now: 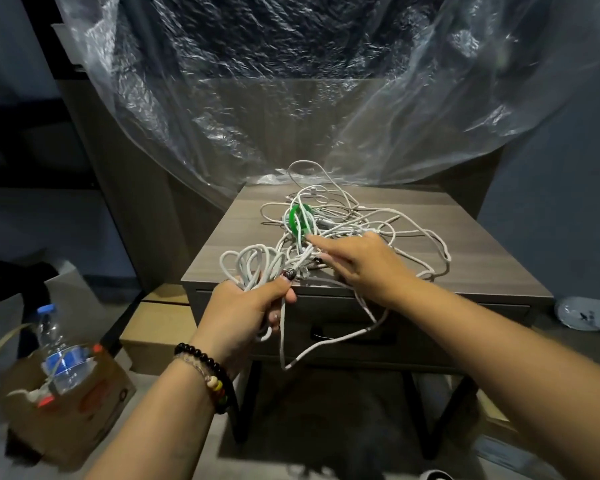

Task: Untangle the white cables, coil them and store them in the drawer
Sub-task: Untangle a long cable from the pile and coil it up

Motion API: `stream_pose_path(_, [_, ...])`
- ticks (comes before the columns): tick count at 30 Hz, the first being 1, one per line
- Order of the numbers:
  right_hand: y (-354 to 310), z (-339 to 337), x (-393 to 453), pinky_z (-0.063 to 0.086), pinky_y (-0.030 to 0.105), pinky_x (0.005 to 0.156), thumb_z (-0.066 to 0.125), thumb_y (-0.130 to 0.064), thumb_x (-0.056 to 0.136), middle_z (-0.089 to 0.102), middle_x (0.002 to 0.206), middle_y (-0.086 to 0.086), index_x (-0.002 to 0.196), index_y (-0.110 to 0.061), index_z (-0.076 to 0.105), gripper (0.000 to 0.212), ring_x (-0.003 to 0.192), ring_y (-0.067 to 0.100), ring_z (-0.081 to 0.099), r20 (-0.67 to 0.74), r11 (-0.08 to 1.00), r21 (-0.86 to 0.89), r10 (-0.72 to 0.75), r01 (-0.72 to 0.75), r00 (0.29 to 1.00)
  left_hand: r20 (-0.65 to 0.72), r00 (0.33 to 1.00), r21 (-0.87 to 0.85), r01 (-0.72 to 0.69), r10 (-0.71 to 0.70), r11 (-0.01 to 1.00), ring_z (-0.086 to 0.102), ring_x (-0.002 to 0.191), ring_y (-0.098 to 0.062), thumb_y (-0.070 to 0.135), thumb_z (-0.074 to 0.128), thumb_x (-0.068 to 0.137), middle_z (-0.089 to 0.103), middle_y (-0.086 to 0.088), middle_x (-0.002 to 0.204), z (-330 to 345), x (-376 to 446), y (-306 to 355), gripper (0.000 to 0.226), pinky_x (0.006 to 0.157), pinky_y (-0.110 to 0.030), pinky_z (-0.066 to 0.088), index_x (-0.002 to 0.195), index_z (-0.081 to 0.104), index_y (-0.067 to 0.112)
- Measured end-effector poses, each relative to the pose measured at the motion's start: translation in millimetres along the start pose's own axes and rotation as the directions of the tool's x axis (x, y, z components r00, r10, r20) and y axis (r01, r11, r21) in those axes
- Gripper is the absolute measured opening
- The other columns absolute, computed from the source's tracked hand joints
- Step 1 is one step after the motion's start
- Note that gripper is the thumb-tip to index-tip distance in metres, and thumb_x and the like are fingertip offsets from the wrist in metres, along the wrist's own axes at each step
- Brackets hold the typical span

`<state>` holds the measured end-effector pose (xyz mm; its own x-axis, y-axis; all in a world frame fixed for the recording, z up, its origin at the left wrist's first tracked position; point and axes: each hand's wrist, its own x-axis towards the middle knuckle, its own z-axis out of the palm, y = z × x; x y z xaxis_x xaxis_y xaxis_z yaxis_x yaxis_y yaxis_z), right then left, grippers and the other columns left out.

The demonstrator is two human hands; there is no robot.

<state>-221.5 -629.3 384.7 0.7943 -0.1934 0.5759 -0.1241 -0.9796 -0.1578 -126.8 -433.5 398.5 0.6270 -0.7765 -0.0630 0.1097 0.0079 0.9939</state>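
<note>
White cables tangle on the table; left hand grips loops, right hand reaches open-fingered; bottle label unreadable.

You have one tangle of white cables on one side table at twelve o'clock, though how many separate cables it holds you cannot tell, and one green ring sits within it. The table has one drawer. At eight o'clock stands one cardboard box with one water bottle; your two hands, left hand and right hand, are in view.
</note>
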Motion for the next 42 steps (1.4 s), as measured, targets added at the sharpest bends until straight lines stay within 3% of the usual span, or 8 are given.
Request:
stream_pose_path(5, [40.0, -14.5, 7.2, 0.050, 0.034, 0.097, 0.056, -0.027, 0.096, 0.063, 0.126, -0.001, 0.131, -0.026, 0.058, 0.035, 0.115, 0.012, 0.061, 0.053, 0.964, 0.152, 0.212, -0.218, 0.976, 0.015, 1.000, -0.021, -0.006, 0.006, 1.000, 0.036, 0.044, -0.012, 0.016, 0.061, 0.089, 0.046, -0.017, 0.075, -7.3, -0.5, 6.1, 0.031, 0.044, -0.020, 0.035, 0.059, 0.069, 0.012])
stream_pose_path(10, [72.5, -32.7, 29.2, 0.043, 0.028, 0.071, 0.058, -0.027, 0.095, 0.073, 0.103, 0.013, 0.115, -0.017, 0.071, 0.026, 0.093, 0.028, 0.067, 0.098, 0.935, -0.111, 0.347, -0.336, 0.933, 0.029, 1.000, -0.052, -0.005, 0.007, 0.999, 0.035, 0.044, -0.012, 0.009, 0.058, 0.090, 0.049, -0.018, 0.075, -6.5, -2.8, 9.3, 0.018, 0.040, -0.018, 0.035, 0.079, 0.065, -0.004])
stream_pose_path(24, [92.1, -54.1, 98.6, 0.047, 0.034, 0.070, 0.060, -0.014, 0.087, 0.065, 0.089, 0.019, 0.090, -0.004, 0.066, 0.012, 0.078, 0.035, 0.059, -0.152, 0.628, -0.331, 0.701, -0.704, 0.697, 0.110, 0.994, -0.022, 0.002, 0.001, 1.000, 0.036, 0.044, -0.010, 0.008, 0.057, 0.090, 0.058, -0.008, 0.065, -9.9, -6.6, 16.8, 0.009, 0.039, -0.016, 0.034, 0.091, 0.064, 0.002])
stream_pose_path(28, [64.3, -41.1, 88.3, 0.047, 0.037, 0.075, 0.057, -0.018, 0.086, 0.064, 0.111, 0.019, 0.113, -0.010, 0.064, 0.029, 0.100, 0.039, 0.060, -0.038, 0.692, -0.407, 0.639, -0.596, 0.768, 0.092, 0.996, -0.011, -0.001, 0.002, 1.000, 0.036, 0.044, -0.010, 0.009, 0.057, 0.091, 0.059, -0.008, 0.066, -11.2, -7.5, 16.1, 0.009, 0.041, -0.017, 0.035, 0.087, 0.065, 0.005])
stream_pose_path(33, [-2.1, -42.8, 41.6, 0.044, 0.047, 0.089, 0.065, -0.019, 0.080, 0.030, 0.142, 0.018, 0.151, -0.025, 0.015, 0.087, 0.126, 0.037, 0.036, 0.044, 0.801, -0.471, 0.441, -0.371, 0.896, 0.076, 0.997, 0.004, 0.013, -0.014, 1.000, 0.038, 0.045, -0.011, 0.011, 0.059, 0.091, 0.062, -0.007, 0.067, -13.4, -10.6, 16.4, 0.015, 0.042, -0.018, 0.037, 0.079, 0.065, 0.005])
stream_pose_path(36, [-21.3, -29.7, 15.6, 0.047, 0.051, 0.097, 0.066, -0.013, 0.076, 0.038, 0.144, 0.023, 0.144, -0.020, 0.042, 0.073, 0.131, 0.039, 0.039, 0.008, 0.934, -0.356, 0.046, -0.040, 0.999, 0.073, 0.997, 0.023, 0.019, -0.021, 1.000, 0.040, 0.045, -0.010, 0.011, 0.059, 0.090, 0.063, -0.006, 0.066, -13.6, -12.1, 15.7, 0.018, 0.042, -0.017, 0.038, 0.075, 0.065, 0.004])
stream_pose_path(38, [-16.6, -17.1, 7.4, 0.052, 0.046, 0.091, 0.058, -0.018, 0.084, 0.055, 0.131, 0.020, 0.130, -0.014, 0.059, 0.047, 0.117, 0.034, 0.055, 0.034, 0.948, -0.232, -0.216, 0.217, 0.976, 0.078, 0.997, 0.040, 0.001, -0.004, 0.999, 0.039, 0.045, -0.011, 0.010, 0.059, 0.090, 0.063, -0.005, 0.065, -12.4, -14.3, 16.2, 0.018, 0.042, -0.017, 0.037, 0.075, 0.065, 0.003])
stream_pose_path(42, [3.5, -6.3, 12.7, 0.055, 0.041, 0.077, 0.041, -0.038, 0.098, 0.065, 0.109, 0.008, 0.110, -0.011, 0.071, 0.042, 0.096, 0.024, 0.062, 0.155, 0.961, -0.008, -0.270, 0.275, 0.950, 0.059, 0.998, 0.076, -0.015, 0.011, 0.997, 0.039, 0.044, -0.012, 0.008, 0.060, 0.090, 0.061, -0.007, 0.062, -12.3, -14.9, 14.3, 0.018, 0.041, -0.017, 0.036, 0.078, 0.067, -0.004])
